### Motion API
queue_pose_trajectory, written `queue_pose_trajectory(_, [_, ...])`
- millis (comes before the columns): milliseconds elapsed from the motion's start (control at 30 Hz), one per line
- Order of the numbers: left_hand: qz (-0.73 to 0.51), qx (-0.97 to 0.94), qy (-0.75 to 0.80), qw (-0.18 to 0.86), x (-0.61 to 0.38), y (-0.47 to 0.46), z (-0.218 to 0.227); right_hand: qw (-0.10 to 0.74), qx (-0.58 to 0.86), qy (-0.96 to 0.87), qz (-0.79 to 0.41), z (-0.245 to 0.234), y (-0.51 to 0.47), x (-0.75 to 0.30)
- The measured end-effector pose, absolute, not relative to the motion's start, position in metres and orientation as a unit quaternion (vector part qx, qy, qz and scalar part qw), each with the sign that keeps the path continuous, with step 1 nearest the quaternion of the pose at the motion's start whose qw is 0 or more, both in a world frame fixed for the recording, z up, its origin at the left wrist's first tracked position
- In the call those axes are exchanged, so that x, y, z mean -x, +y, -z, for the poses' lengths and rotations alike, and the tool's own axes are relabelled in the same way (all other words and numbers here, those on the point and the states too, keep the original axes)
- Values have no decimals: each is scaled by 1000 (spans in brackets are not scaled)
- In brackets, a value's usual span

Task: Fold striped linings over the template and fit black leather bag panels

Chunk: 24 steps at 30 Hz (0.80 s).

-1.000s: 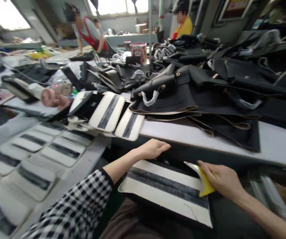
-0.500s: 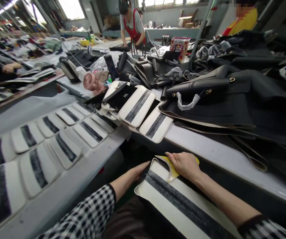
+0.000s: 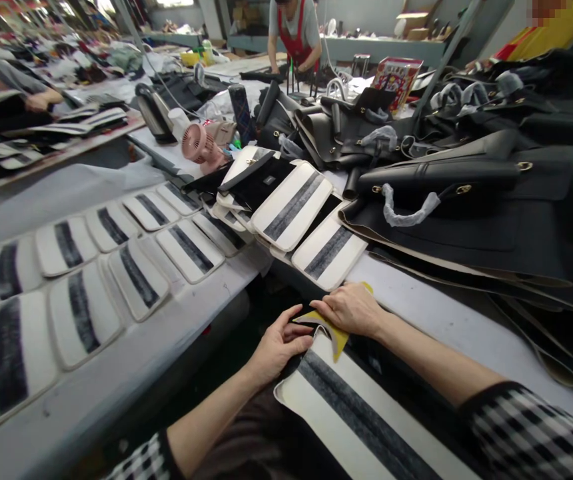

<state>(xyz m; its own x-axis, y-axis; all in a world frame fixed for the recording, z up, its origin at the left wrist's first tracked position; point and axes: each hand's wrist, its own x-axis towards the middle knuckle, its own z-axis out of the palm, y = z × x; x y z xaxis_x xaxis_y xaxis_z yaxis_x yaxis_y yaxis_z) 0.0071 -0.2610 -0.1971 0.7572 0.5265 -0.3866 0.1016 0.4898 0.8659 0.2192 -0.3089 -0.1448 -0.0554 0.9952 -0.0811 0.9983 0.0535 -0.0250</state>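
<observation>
You are holding a panel (image 3: pixel 351 417).
Your right hand (image 3: pixel 351 310) is clamping a yellow scraper (image 3: pixel 335 335); your left hand (image 3: pixel 277 347) is pinching the panel's far corner.

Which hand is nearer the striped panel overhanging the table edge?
Right. The right hand, holding the yellow scraper, sits just below the overhanging striped panel; the left hand is lower and further left, at the end of the lap panel.

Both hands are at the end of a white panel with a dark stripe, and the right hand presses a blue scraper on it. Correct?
No: the scraper is yellow, not blue. The head view shows the right hand pressing it on the end of the white panel, the left hand beside it.
</observation>
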Motion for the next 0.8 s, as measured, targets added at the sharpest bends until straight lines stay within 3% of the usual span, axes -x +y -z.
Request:
queue_pose_trajectory(267, [-127,-569,278,763,-7,-263,174,48,-608,790,66,135,-298,-220])
queue_pose_trajectory(600, [-84,-825,246,502,-7,-261,157,25,-563,824,58,143,-305,-225])
queue_pose_trajectory(800, [-80,-847,222,476,-10,-262,153,15,-584,808,72,145,-317,-224])
